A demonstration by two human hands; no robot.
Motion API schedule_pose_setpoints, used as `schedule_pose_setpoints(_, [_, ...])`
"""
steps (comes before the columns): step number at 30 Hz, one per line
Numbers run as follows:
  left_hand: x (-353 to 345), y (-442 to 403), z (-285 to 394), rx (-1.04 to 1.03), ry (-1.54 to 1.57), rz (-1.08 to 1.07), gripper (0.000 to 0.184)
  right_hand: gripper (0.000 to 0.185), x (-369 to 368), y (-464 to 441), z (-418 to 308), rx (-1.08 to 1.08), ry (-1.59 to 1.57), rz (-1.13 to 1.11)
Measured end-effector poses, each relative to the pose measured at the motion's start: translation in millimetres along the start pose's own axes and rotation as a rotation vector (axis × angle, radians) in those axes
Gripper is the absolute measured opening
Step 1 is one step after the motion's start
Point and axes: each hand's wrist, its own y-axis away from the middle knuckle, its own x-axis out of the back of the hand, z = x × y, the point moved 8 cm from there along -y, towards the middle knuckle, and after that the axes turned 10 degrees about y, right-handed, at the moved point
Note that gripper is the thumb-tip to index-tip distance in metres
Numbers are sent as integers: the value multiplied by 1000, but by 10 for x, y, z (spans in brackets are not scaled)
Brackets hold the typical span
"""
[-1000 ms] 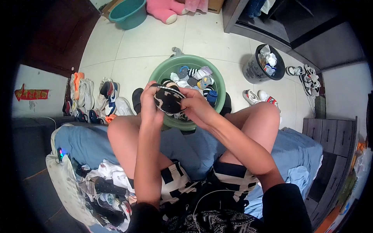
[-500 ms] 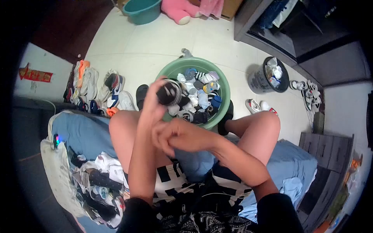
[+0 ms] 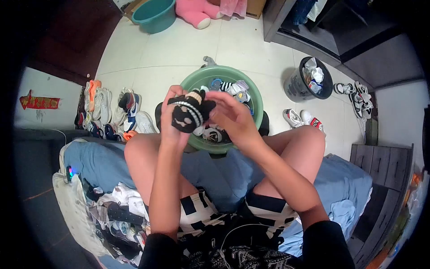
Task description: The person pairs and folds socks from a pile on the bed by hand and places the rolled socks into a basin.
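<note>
A black sock bundle [image 3: 186, 117] with white stripes, pale patches and a beige band is held up over the near left part of a green basin [image 3: 256, 89]. My left hand [image 3: 171, 123] is wrapped around its left side. At its right end, my right hand [image 3: 237, 121] has curved fingers and the thumb closing on the dark fabric. Inside the basin lie several socks [image 3: 242, 92], white, grey, striped and blue, partly hidden behind my hands.
On the bed to my left is a pile of loose socks [image 3: 118, 210]. Shoes [image 3: 105, 103] line the left wall, and white shoes [image 3: 302, 119] sit right of the basin. A dark bin [image 3: 298, 85] holds crumpled paper. A teal basin [image 3: 154, 18] stands farther back.
My right hand has moved from beside my left wrist up to the right end of the sock bundle. The bundle has turned, and its white stripes now face me.
</note>
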Motion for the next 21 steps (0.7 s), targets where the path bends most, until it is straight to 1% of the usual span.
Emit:
schedule_pose_setpoints(2, [-44,-5,-12,-20,-44,-3,13,27,140,26,-83,61,-149,224])
schedule_pose_setpoints(3, [-60,-15,25,-66,-103,-1,12,31,172,47,-58,46,-235,271])
schedule_pose_setpoints(4, [-79,-23,63,-113,-162,2,12,31,175,45,-51,46,-236,274])
schedule_pose_setpoints(5, [-60,-18,80,-153,-140,60,12,35,157,43,-63,78,-267,257])
schedule_pose_setpoints(6, [-36,-26,67,-152,-140,61,12,39,133,40,-75,109,-297,238])
schedule_pose_setpoints(7, [23,-29,96,-203,-152,89,12,39,109,35,-46,108,-298,236])
schedule_pose_setpoints(8, [66,-22,143,-256,-165,118,13,43,58,46,-138,248,-45,217])
schedule_pose_setpoints(9, [65,-5,146,-250,-169,134,16,48,-29,73,-248,388,208,196])
schedule_pose_setpoints(10, [54,19,161,-251,-171,132,16,48,-54,83,-251,390,207,196])
schedule_pose_setpoints(12, [-18,43,130,-201,-289,62,18,58,-100,66,-184,260,250,163])
schedule_pose_setpoints(13, [2,44,119,-202,-294,52,21,65,-89,45,-159,209,233,137])
schedule_pose_setpoints(14, [2,52,102,-198,-294,52,21,65,-60,47,-159,207,233,140])
schedule_pose_setpoints(16, [-45,64,31,-140,-404,33,26,64,-51,49,-162,216,266,106])
schedule_pose_setpoints(17, [-42,89,-18,-94,-433,16,32,64,-43,49,-164,216,265,105])
schedule_pose_setpoints(18, [-43,106,-30,-95,-433,16,32,63,-36,46,-151,192,317,106])
schedule_pose_setpoints(20, [-66,132,6,-173,-509,28,28,60,-20,42,-134,144,425,107])
schedule_pose_setpoints(21, [-56,137,19,-169,-526,69,22,55,11,32,-156,206,367,196])
